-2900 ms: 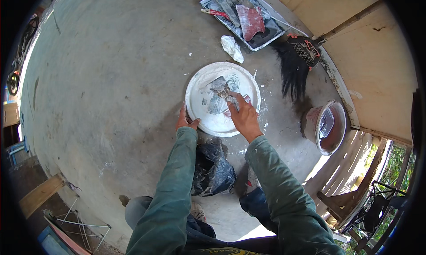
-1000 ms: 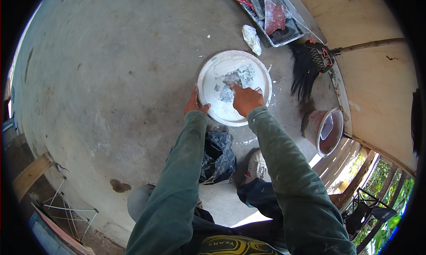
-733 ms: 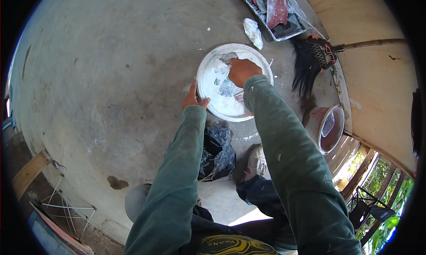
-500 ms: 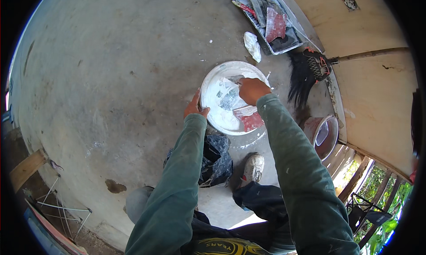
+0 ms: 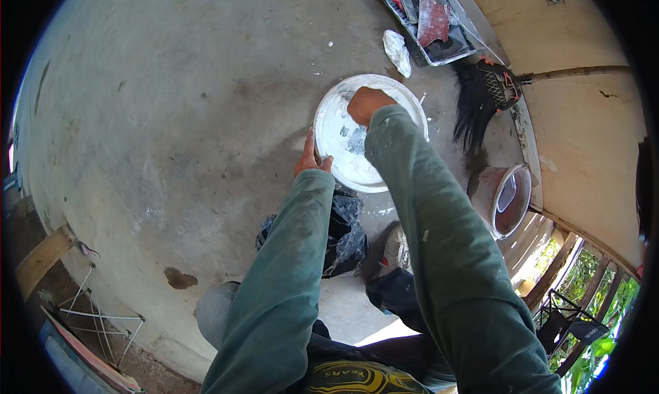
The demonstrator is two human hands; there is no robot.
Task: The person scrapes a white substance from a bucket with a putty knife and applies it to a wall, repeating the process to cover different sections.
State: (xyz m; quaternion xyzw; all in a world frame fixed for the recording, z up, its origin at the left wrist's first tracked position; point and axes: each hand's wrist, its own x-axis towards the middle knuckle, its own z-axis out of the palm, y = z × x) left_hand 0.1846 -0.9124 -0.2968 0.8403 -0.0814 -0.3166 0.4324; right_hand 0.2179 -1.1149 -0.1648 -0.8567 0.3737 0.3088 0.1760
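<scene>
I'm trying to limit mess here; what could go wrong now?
The left hand holds just one side of the basin, so a hard push from the right hand might slide or tip it. The white stuff inside could then spill toward the nearby bag.

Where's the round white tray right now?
In the head view, the round white tray sits just above and right of centre, left hand at its rim, black plastic bag nearer the person.

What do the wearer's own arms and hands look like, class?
Long green sleeves cover both arms: the left sleeve and the right sleeve, the latter dotted with small pale specks. The left hand and right hand are bare, with no gloves visible.
</scene>
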